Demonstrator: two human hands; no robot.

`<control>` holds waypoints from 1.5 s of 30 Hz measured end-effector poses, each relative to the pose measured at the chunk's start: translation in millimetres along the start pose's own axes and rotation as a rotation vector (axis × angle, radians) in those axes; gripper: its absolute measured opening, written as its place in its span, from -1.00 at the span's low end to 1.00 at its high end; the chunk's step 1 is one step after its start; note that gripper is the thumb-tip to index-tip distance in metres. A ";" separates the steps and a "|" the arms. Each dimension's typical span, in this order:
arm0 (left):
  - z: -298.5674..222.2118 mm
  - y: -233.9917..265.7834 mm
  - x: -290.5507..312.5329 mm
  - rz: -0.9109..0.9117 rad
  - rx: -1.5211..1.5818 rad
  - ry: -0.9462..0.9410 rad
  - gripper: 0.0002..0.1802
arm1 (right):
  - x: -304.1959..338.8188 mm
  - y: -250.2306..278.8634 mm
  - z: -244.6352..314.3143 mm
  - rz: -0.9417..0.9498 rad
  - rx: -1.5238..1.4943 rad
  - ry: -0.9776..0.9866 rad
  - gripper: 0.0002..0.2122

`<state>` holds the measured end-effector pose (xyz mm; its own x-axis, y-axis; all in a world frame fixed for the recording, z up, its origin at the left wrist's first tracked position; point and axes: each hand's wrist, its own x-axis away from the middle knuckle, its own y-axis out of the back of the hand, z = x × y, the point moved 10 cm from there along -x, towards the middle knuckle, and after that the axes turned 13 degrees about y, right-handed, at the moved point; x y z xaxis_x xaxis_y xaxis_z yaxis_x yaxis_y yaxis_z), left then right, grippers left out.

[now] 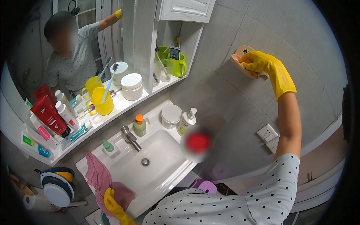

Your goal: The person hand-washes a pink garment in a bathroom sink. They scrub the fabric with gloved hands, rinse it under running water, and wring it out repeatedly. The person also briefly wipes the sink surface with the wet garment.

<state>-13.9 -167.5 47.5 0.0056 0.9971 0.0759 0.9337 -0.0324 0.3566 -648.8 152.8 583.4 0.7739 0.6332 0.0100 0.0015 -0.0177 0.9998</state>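
High on the grey tiled wall at the right, my right hand [262,67] in a yellow rubber glove has its fingers curled over a peach-coloured wall-mounted holder [245,50]. The palm and part of the holder are hidden by the glove. Down at the left, my left hand [115,208], gloved in yellow too, is closed on the lower part of a pink cloth [100,172]. This cloth drapes over the left rim of the white washbasin [180,171]. In the mirror, a yellow-gloved arm is raised.
Around the basin stand a metal tap [129,138], a pump bottle [188,119], a green bottle [140,125] and a white tub [171,115]. A shelf [114,118] holds tubes, a yellow cup [102,102] and jars. A wall socket [267,132] sits below my right forearm.
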 end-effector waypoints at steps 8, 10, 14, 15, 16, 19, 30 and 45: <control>11.6 6.2 12.7 0.020 0.036 0.035 -0.66 | -11.9 -12.5 -33.2 -0.158 -0.481 -0.034 -0.74; 15.5 10.1 14.1 0.001 0.067 0.044 -0.67 | -29.5 -23.6 -44.5 -0.200 -0.901 -0.066 -0.79; -17.3 59.5 26.0 -0.151 0.086 -0.038 -0.69 | -47.9 -38.5 3.9 -0.381 -1.151 0.129 -0.78; -26.8 70.4 28.9 -0.181 0.060 -0.053 -0.69 | -31.9 -47.6 17.5 -0.447 -1.132 0.190 -0.77; -26.3 81.7 30.3 -0.225 0.054 -0.054 -0.70 | -10.0 -45.3 53.0 -0.499 -1.096 0.279 -0.75; -26.2 119.7 43.2 -0.297 -0.291 0.086 -0.71 | 60.3 -106.3 148.3 -0.418 -1.109 0.459 -0.71; 32.6 126.6 89.8 -0.409 -0.357 0.147 -0.62 | 194.6 -566.5 491.6 1.229 -1.259 0.584 -0.66; 73.2 -11.8 176.5 0.266 1.306 1.148 -0.51 | 281.2 -569.6 602.9 0.618 -0.427 1.646 -0.77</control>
<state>2.3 13.8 -11.4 0.4967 0.4072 0.7664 0.6025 0.4738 -0.6422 -50.2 -125.6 7.8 -0.7522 0.6542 0.0793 -0.3633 -0.5121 0.7783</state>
